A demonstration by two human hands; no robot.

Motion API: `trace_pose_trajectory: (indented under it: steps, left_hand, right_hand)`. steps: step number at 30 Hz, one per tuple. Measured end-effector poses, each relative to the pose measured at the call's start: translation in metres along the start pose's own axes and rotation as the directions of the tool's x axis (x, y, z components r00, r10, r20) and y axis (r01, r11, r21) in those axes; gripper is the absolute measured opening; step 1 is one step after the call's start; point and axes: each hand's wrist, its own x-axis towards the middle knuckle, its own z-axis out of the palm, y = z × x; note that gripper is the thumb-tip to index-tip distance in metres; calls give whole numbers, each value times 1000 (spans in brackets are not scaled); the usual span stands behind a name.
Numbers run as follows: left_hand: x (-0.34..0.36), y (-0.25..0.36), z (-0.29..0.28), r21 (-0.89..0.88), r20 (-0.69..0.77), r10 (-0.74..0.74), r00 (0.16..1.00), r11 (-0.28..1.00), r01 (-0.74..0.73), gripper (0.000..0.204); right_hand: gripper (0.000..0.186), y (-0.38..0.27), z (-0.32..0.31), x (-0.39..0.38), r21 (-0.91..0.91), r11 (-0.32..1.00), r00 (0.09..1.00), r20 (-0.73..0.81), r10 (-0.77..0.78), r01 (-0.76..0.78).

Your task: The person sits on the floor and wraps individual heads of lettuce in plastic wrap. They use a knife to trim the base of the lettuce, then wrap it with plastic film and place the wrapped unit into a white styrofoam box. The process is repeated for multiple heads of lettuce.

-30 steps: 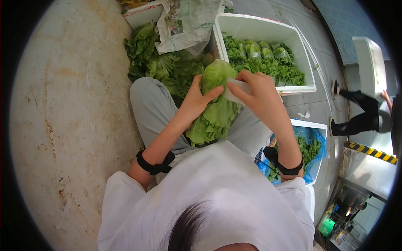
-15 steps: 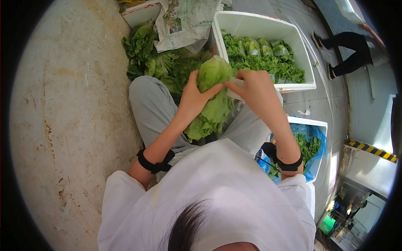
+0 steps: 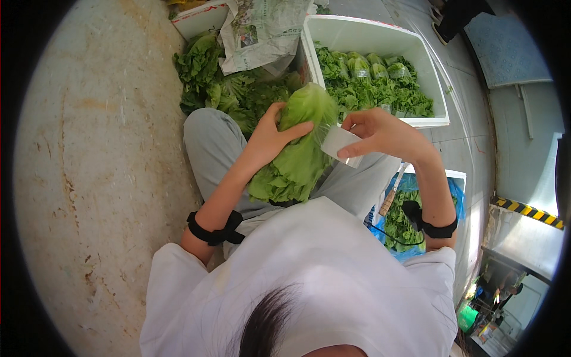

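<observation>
My left hand [image 3: 264, 143] is wrapped round a head of green leaf lettuce [image 3: 297, 152], thumb across its front, holding it tilted above my lap. In my right hand [image 3: 389, 138] is a roll of clear tape [image 3: 341, 146], pinched between thumb and fingers close to the lettuce's right side. A thin clear strip seems to run from the roll onto the leaves. Beyond my knee lies a pile of loose lettuce [image 3: 229, 98]. A white foam box [image 3: 363, 31] at the far right holds several lettuce heads [image 3: 358, 65], some with clear bands.
A printed sack [image 3: 262, 35] covers part of the loose pile. By my right elbow, a foam box lined with blue plastic [image 3: 459, 193] holds greens, with a wooden handle [image 3: 388, 201] at its edge. A pale wall [image 3: 101, 178] rises at left. Another person's leg [image 3: 461, 21] shows far right.
My right hand has moved right and slightly nearer, drawing the tape roll away from the lettuce. The lettuce's lower end has swung left. The other person has moved mostly out of view.
</observation>
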Motion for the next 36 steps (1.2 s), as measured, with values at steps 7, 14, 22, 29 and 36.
trace_pose_trajectory:
  steps: [7,14,22,29,36]
  left_hand:
    - [-5,11,2,59,112,-12,994,998,6,74]
    - [0,21,7,19,293,-15,956,1000,9,74]
    - [-4,24,26,17,572,-40,819,999,37,59]
    - [6,-7,41,264,458,-224,860,958,109,55]
    - [15,-20,39,61,658,-141,740,989,135,70]
  right_hand:
    - [39,17,-17,-8,-391,898,955,130,269,-200]
    - [47,52,-27,-14,-371,902,968,29,249,-220]
    - [44,77,-16,8,47,993,966,242,94,-108]
    - [47,77,0,40,585,748,949,152,277,-312]
    - [63,67,7,50,518,809,958,88,272,-277]
